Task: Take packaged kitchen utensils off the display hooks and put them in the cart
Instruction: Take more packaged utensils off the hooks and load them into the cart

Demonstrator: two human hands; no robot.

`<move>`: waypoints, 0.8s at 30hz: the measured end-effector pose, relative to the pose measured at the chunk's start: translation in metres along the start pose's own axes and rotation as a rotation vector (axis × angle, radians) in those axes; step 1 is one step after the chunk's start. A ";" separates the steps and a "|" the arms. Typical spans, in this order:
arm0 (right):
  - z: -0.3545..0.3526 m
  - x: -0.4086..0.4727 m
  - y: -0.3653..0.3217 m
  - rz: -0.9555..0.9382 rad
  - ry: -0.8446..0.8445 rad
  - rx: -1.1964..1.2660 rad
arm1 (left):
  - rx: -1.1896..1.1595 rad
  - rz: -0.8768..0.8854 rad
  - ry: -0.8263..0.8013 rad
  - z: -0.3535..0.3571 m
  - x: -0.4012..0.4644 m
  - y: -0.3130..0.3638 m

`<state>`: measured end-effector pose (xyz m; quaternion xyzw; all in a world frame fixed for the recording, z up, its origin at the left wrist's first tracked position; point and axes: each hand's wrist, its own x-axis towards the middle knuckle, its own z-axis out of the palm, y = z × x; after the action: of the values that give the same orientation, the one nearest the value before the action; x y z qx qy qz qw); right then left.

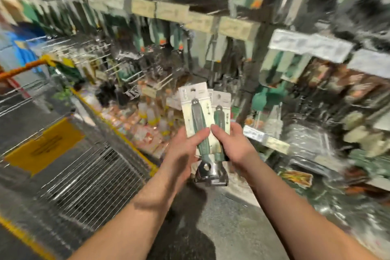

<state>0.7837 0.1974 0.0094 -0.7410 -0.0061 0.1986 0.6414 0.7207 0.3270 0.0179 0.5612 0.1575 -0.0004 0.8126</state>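
Observation:
Two packaged utensils with green handles and metal heads are held upright side by side at the centre of the view. My left hand (185,148) holds the left package (195,103), its thumb lying across the green handle. My right hand (234,143) grips the right package (221,107) from the right side. Both packages have pale backing cards with hang holes at the top. The wire cart (69,167) with yellow trim stands to the lower left, its basket just left of my left forearm. The display hooks (118,63) with more green-carded utensils fill the wall behind, heavily blurred.
Shelves of bottles (152,116) and small goods sit low behind the cart's right rim. Price label strips (306,44) run across the display. Metal trays or pans (304,135) lie on a shelf at right. A dark floor shows below my arms.

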 end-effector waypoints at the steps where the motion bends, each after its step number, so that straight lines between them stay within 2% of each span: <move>1: -0.019 -0.003 -0.005 -0.032 0.016 -0.014 | 0.026 -0.023 0.027 0.018 0.005 0.000; 4: -0.066 -0.015 -0.020 -0.105 0.086 -0.036 | 0.106 -0.008 0.023 0.067 0.016 0.003; 10: -0.134 -0.017 -0.041 -0.173 0.284 0.066 | 0.105 0.088 -0.047 0.143 0.011 0.027; 17: -0.188 -0.033 -0.086 -0.287 0.420 0.016 | 0.119 0.159 -0.076 0.181 0.018 0.071; 20: -0.204 -0.040 -0.112 -0.339 0.458 -0.064 | 0.103 0.208 -0.150 0.191 0.020 0.095; 24: -0.226 -0.046 -0.154 -0.424 0.614 -0.095 | 0.080 0.249 -0.228 0.204 0.024 0.125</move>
<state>0.8474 -0.0020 0.1917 -0.7772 0.0241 -0.1703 0.6054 0.8178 0.1915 0.1911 0.6044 -0.0066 0.0304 0.7961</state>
